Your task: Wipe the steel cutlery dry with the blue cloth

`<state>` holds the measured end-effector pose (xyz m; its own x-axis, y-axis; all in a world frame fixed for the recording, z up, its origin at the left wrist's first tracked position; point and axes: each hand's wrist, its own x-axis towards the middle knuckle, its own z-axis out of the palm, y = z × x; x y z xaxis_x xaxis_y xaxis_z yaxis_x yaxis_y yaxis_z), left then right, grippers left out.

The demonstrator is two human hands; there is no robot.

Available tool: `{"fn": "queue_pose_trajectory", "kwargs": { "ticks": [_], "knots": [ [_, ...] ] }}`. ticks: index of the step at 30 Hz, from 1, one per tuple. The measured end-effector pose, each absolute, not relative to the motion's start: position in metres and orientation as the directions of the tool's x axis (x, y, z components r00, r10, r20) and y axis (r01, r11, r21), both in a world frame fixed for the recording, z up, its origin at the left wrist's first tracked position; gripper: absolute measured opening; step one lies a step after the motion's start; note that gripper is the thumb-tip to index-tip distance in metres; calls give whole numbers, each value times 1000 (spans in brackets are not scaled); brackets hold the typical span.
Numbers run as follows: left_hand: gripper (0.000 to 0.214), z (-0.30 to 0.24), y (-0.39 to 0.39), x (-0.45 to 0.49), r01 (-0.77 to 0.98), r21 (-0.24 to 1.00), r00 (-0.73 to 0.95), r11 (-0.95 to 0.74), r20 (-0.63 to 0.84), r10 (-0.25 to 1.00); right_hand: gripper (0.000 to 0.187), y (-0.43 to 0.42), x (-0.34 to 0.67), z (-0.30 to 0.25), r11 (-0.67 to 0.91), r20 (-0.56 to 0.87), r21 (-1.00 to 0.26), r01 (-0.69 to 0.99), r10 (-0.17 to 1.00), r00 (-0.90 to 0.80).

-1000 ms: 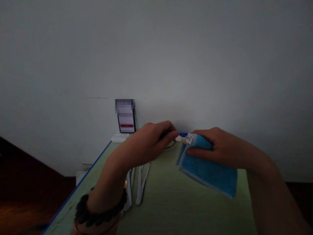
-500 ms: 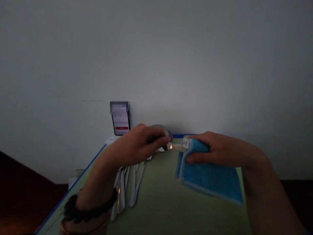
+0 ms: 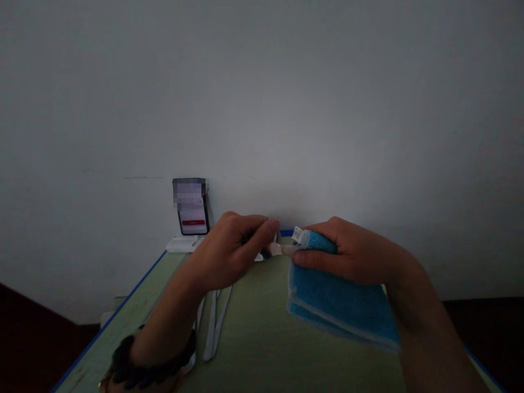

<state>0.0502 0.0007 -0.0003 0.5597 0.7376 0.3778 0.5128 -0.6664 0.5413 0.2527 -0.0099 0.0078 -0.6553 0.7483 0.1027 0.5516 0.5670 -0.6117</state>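
Observation:
My left hand [image 3: 239, 245], a dark beaded bracelet at its wrist, pinches a shiny metal piece of cutlery [image 3: 277, 249] between thumb and fingers. Its left end is hidden behind that hand, so I cannot tell its exact kind. At its right end, my right hand [image 3: 347, 248] grips a folded blue cloth [image 3: 339, 303] around or against the metal, thumb on the near side. A white tag sticks up from the cloth, whose lower folds hang down over the table. Below my left wrist lie several pieces of metal cutlery [image 3: 210, 327], their far ends covered by my left hand.
Behind my left hand, a phone [image 3: 192, 210] leans against the pale wall [image 3: 286, 109] above a white object [image 3: 182, 244]. The greenish table [image 3: 254, 338] has a blue edge and meets the wall at the back. A rounded metal object [image 3: 278, 236] is mostly hidden behind my left fingers.
Both hands have shifted slightly left in view with the cutlery and cloth. My right hand and the cloth are closer to my left fingers. The view has tilted a little.

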Motion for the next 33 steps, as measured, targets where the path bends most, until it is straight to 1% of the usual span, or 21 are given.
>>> {"fn": "queue_pose_trajectory", "kwargs": {
  "ticks": [3, 8, 11, 17, 21, 24, 27, 29, 33],
  "knots": [
    [37, 1, -2, 50, 493, 584, 556, -644, 358, 750, 31, -9, 254, 8, 551, 81, -607, 573, 760, -645],
    [41, 0, -1, 52, 481, 635, 592, -604, 273, 758, 34, -10, 254, 6, 558, 101, -530, 639, 789, -606],
    [41, -2, -1, 52, 470, 642, 610, -606, 259, 749, 37, -10, 254, 4, 554, 93, -508, 659, 796, -598],
    [35, -2, -2, 52, 517, 562, 656, -646, 224, 721, 38, -10, 255, 5, 531, 62, -520, 669, 804, -591],
    [33, 0, -1, 52, 551, 484, 686, -680, 200, 699, 34, -10, 254, 6, 524, 59, -546, 653, 802, -594],
    [29, 2, -2, 51, 562, 430, 691, -706, 224, 687, 32, -10, 253, 6, 522, 58, -559, 644, 800, -597],
    [23, 2, -3, 50, 559, 385, 694, -735, 268, 668, 35, -9, 254, 6, 511, 51, -566, 647, 805, -591],
    [20, 2, -3, 50, 552, 373, 708, -746, 264, 656, 34, -9, 254, 6, 508, 47, -568, 647, 805, -591],
    [17, 4, -3, 49, 545, 394, 732, -741, 208, 649, 37, -9, 254, 6, 494, 34, -571, 656, 812, -583]
  ]
}}
